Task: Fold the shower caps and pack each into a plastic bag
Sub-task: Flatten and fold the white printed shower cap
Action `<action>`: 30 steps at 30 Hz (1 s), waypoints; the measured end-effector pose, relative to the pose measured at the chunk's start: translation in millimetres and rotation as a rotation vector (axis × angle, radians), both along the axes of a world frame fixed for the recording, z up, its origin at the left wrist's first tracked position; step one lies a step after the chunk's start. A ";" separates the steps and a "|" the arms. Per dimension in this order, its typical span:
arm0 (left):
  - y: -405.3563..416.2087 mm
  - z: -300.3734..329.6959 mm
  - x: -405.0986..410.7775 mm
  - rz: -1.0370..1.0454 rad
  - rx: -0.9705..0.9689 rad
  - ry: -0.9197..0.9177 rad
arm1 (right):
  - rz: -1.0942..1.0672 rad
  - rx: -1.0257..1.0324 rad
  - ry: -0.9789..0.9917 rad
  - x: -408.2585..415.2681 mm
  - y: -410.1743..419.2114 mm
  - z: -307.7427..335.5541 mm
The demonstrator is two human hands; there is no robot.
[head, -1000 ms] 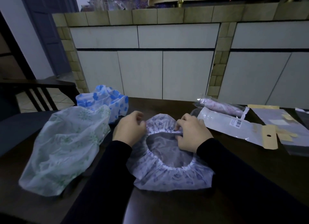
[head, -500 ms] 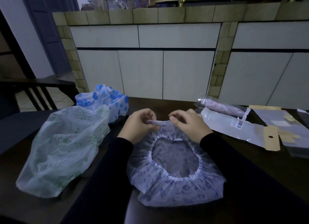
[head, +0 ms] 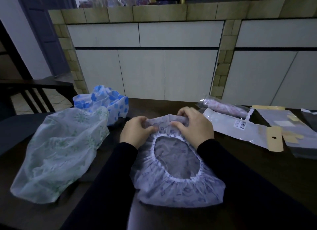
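Observation:
A purple-patterned shower cap [head: 178,190] lies open side up on the dark table [head: 257,169], its elastic rim forming an oval. My left hand [head: 135,132] and my right hand [head: 193,125] both pinch the cap's far edge, which is lifted and bunched between the fingers. A green-patterned shower cap [head: 58,152] lies crumpled at the left, with a blue-flowered shower cap [head: 106,101] behind it. To the right lies an empty plastic bag [head: 240,132] with a tan header and barcode. Behind that, a packed bag [head: 226,107] holds a pink rolled cap.
More flat plastic bags [head: 291,125] are stacked at the far right of the table. A tiled counter with white cabinet doors [head: 164,71] stands just beyond the table's far edge. A dark wooden chair [head: 34,92] sits at the left.
Both hands have moved from the elastic rim to the cap's far edge and drawn closer together, lifting and bunching it. The cap has spread out toward me.

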State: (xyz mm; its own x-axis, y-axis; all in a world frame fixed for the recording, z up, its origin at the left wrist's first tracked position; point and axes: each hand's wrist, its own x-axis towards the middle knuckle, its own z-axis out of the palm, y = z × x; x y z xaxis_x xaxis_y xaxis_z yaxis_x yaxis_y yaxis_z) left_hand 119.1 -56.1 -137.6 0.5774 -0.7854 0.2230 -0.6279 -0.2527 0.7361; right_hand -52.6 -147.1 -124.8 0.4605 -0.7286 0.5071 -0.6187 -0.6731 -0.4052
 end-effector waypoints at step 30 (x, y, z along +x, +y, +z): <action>66.0 28.4 -45.8 -0.130 -0.113 -0.226 | 0.283 0.301 0.226 -54.7 70.0 17.4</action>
